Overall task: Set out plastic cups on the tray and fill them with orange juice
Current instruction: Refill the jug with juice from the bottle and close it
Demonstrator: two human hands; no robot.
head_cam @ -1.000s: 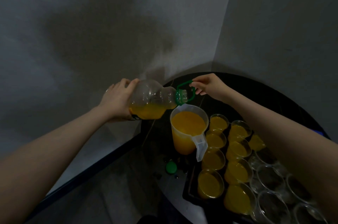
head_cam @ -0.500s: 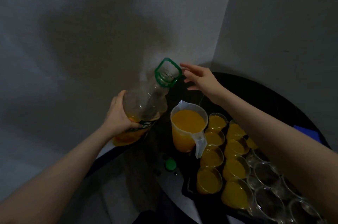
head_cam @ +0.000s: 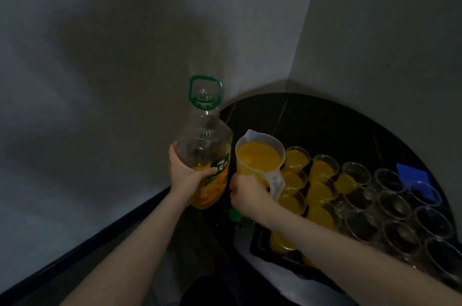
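The left hand is curled around the lower part of the big juice bottle, which stands upright at the left edge of the dark bench. The right hand grips the handle of the jug full of orange juice, just beside the bottle. The black tray to the right holds filled cups near the jug and clear empty cups farther right. A green cap lies on the bench below the right hand.
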